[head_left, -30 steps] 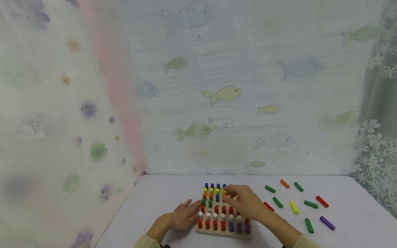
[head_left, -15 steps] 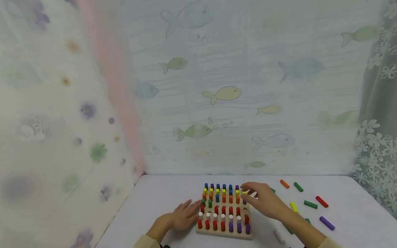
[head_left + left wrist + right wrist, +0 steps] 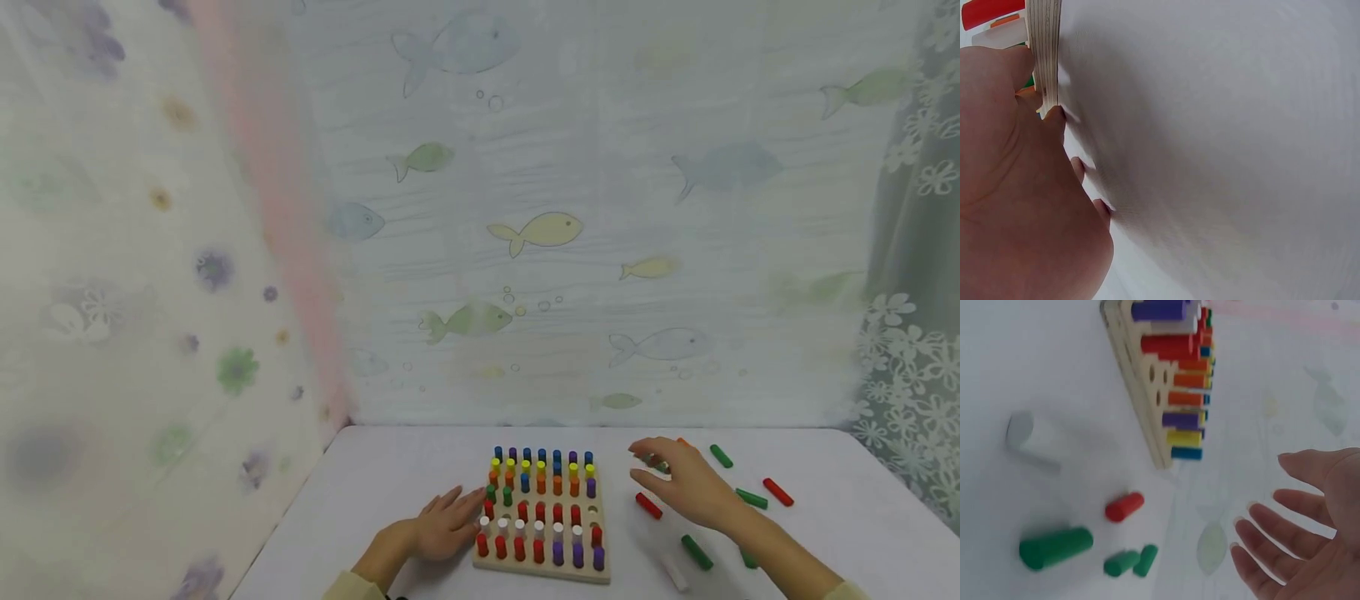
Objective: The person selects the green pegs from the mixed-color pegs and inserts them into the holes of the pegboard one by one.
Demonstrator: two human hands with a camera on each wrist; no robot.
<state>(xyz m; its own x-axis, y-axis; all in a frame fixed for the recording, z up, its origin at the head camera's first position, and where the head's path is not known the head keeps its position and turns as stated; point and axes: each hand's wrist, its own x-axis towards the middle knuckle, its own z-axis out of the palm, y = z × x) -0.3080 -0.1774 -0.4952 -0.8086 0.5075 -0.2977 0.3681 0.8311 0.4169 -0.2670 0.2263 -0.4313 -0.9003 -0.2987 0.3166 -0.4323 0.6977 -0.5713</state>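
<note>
A wooden pegboard [image 3: 543, 571] stands on the table, with rows of upright coloured pegs and several bare holes toward its middle and right side. My left hand [image 3: 446, 527] lies flat at its left side, fingertips at the board's edge [image 3: 1044, 56]. To the right of the board, my right hand [image 3: 686, 483] hovers over the loose pegs with its thumb apart from its fingers. The right wrist view shows that hand [image 3: 1300, 534] holding nothing. Under and near it are a red peg [image 3: 648, 506] and a green peg [image 3: 697, 552].
More loose pegs are scattered on the right of the white table [image 3: 405, 450]: a white peg [image 3: 673, 573], a far green peg [image 3: 721, 456] and another red peg [image 3: 777, 492]. My right forearm covers some of them. A fish-patterned curtain [image 3: 555, 333] hangs behind the table.
My right hand has moved right, from over the back of the pegboard, past its right edge, to above the loose pegs. My left hand has stayed at the board's side.
</note>
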